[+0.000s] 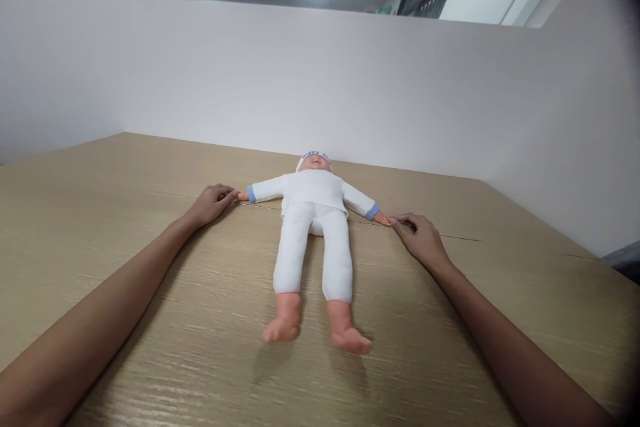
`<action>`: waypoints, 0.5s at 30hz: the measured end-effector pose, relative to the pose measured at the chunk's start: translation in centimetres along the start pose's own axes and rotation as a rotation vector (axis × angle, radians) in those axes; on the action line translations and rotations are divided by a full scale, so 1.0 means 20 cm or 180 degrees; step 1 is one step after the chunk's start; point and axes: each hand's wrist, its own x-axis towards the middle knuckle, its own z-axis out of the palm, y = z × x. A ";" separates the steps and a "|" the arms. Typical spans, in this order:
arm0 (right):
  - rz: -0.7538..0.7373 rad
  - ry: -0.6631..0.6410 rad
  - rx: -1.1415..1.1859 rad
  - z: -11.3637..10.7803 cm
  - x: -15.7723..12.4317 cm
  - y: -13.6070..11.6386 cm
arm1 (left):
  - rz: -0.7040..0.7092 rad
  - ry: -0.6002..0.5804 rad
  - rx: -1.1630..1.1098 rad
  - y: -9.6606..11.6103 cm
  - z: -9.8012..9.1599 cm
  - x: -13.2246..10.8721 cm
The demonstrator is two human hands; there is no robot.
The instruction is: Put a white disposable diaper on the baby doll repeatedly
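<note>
A baby doll lies on its back, its bare feet toward me and its head at the far end. It wears a white top and trousers, blue cuffs and a white cap with blue lettering. Both its arms are stretched out sideways. My left hand pinches the doll's hand on the left between thumb and fingers. On the other side, my right hand grips the doll's other hand by the fingertips in the same way.
The doll rests on a wide wood-grain table with thin seams across it. A pale partition wall rises behind the table and continues along the right. Something dark grey shows at the right edge.
</note>
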 end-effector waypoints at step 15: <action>0.0382 0.0455 0.0808 -0.13 -0.30 -0.42 | -0.0403 0.0419 0.0084 0.40 -0.09 -0.30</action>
